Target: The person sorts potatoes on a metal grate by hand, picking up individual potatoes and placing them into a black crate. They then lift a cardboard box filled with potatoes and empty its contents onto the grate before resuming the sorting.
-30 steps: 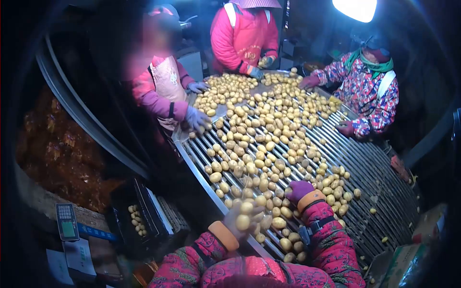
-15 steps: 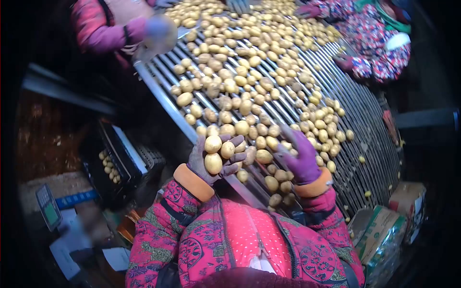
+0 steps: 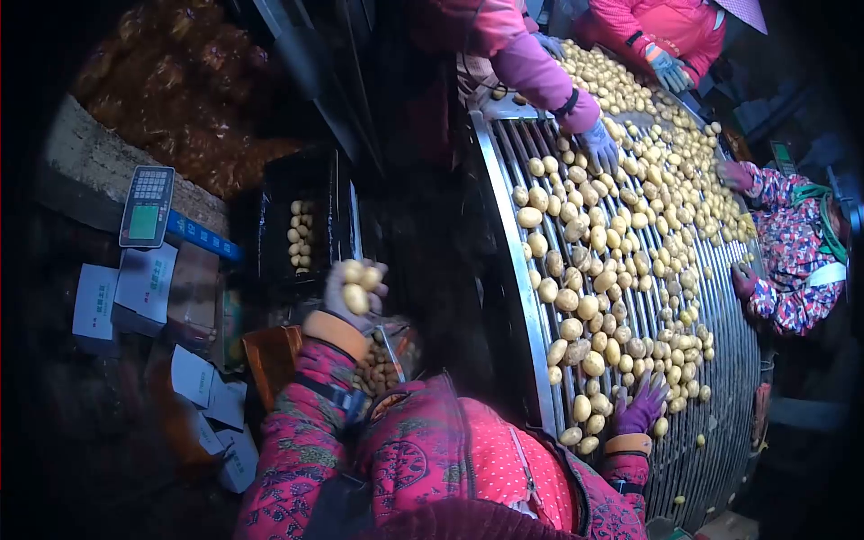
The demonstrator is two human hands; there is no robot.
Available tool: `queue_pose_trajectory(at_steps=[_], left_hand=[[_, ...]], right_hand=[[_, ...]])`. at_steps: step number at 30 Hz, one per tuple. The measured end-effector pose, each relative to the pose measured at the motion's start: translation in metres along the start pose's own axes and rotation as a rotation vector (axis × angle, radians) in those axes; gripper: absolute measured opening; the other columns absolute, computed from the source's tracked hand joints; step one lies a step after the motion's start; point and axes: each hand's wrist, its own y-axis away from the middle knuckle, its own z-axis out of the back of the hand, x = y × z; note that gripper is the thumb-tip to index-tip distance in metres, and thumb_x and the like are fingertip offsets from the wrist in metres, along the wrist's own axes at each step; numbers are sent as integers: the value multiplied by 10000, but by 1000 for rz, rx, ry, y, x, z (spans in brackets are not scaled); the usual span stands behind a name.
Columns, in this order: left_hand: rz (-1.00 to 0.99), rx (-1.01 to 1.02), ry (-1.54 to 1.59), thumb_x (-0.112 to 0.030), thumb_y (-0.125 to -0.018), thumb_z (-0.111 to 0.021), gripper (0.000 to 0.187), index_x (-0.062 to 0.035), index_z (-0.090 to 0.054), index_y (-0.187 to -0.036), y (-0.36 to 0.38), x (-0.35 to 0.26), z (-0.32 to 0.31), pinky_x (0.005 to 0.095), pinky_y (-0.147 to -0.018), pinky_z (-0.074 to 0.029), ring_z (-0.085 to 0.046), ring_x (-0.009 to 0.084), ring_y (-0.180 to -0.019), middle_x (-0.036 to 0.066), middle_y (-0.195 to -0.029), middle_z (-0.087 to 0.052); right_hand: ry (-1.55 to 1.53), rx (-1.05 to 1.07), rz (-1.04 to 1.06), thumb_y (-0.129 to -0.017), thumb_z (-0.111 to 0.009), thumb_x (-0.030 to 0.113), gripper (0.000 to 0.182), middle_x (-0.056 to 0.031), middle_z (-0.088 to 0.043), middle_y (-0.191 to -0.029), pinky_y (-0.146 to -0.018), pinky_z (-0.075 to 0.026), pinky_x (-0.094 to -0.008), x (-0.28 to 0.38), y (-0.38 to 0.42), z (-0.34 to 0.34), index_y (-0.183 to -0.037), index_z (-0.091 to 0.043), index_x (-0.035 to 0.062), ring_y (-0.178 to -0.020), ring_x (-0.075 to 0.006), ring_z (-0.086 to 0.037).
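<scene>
Potatoes [image 3: 593,364] strewn over roller table [image 3: 724,396]; scale [image 3: 146,207] near cartons [image 3: 146,281]

Dim light, outer surroundings in deep shadow, metal beam [image 3: 317,83] slanting at upper left, pale ledge [image 3: 106,155] beside reddish-brown heap [image 3: 180,94], white boxes [image 3: 147,283] below scale [image 3: 146,207], blue strip [image 3: 203,236] alongside.

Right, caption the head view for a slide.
Left hand holding potatoes near a black crate, right hand beside more potatoes on a slatted table.
</scene>
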Motion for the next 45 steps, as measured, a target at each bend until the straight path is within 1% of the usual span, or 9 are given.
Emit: queue_pose_trajectory(at_steps=[3, 5, 10, 14, 22, 30, 34, 39, 45], left_hand=[[-673, 248, -595, -427, -903, -576, 268, -177, -614, -991, -80, -137, 117, 376, -645, -561, -649, 268, -837, 82, -892, -671], [91, 37, -560, -306, -965, -477, 294, -261, -555, -685, -88, -218, 124, 364, -461, -404, -538, 186, -578, -29, -590, -472], [-868, -216, -1727, -243, -968, -577, 622, -76, -270, -1483, -133, -163, -18, 369, -939, -484, -587, 260, -1076, 167, -1312, -522], [-913, 433, -1747, -174, -929, -613, 617, -54, -335, -1466, -159, -3, -139, 381, -1053, -393, -507, 273, -1233, 153, -1409, -466], [-259, 1043, -1965, -199, -795, -726, 484, -74, -593, -1244, -60, 224, -186, 392, -963, -472, -601, 295, -1124, 149, -1191, -627], [-514, 1077, -2270, -156, -769, -719, 391, -59, -637, -1139, -45, 272, -180, 400, -804, -521, -648, 338, -924, 145, -1001, -670], [-932, 1531, -2176, -180, -779, -667, 257, -125, -638, -1028, -39, 338, -187, 444, -699, -497, -633, 301, -863, 96, -967, -648], [-565, 1634, -2821, -222, -797, -624, 261, -178, -622, -1055, -46, 376, -179, 434, -675, -474, -616, 272, -892, 62, -981, -597], [-479, 1491, -2345, -152, -707, -712, 431, -163, -618, -1127, -50, 347, -175, 449, -737, -508, -624, 288, -918, 93, -985, -606]], right_hand=[[-70, 13, 83, -836, -632, 375, 793, -210, -272, -1543, -1173, -147, -513, 11, -6, 4, -1493, -301, 77, -1439, -394, -201], [-274, 147, -6, -828, -647, 391, 704, -237, -433, -1427, -1144, -260, -475, 28, -7, 44, -1395, -435, 32, -1349, -399, -368], [116, -533, -74, -858, -611, 472, 698, -202, -455, -1372, -1043, -356, -509, -64, -57, 86, -1424, -430, 105, -1286, -440, -391], [-278, -926, -49, -854, -682, 222, 503, -195, -537, -1282, -1052, -381, -440, -88, -68, 202, -1297, -534, 36, -1202, -352, -498], [-456, -142, -231, -812, -715, 286, 608, -196, -499, -1356, -1075, -369, -423, -93, 28, 46, -1347, -513, 78, -1275, -348, -472], [-313, -735, -211, -816, -707, 260, 607, -215, -498, -1316, -1031, -396, -462, -147, -35, 106, -1347, -493, 59, -1220, -357, -491], [-542, -529, -187, -824, -703, 262, 505, -167, -576, -1204, -960, -460, -397, -115, -33, 69, -1268, -565, 64, -1102, -334, -569], [-682, -179, -273, -852, -619, 367, 400, -108, -653, -1032, -783, -514, -428, -81, -23, 42, -1205, -611, 179, -935, -305, -638], [-410, 94, -256, -811, -650, 414, 448, -119, -588, -1090, -769, -510, -487, -30, -45, 26, -1196, -562, 203, -934, -313, -642]])
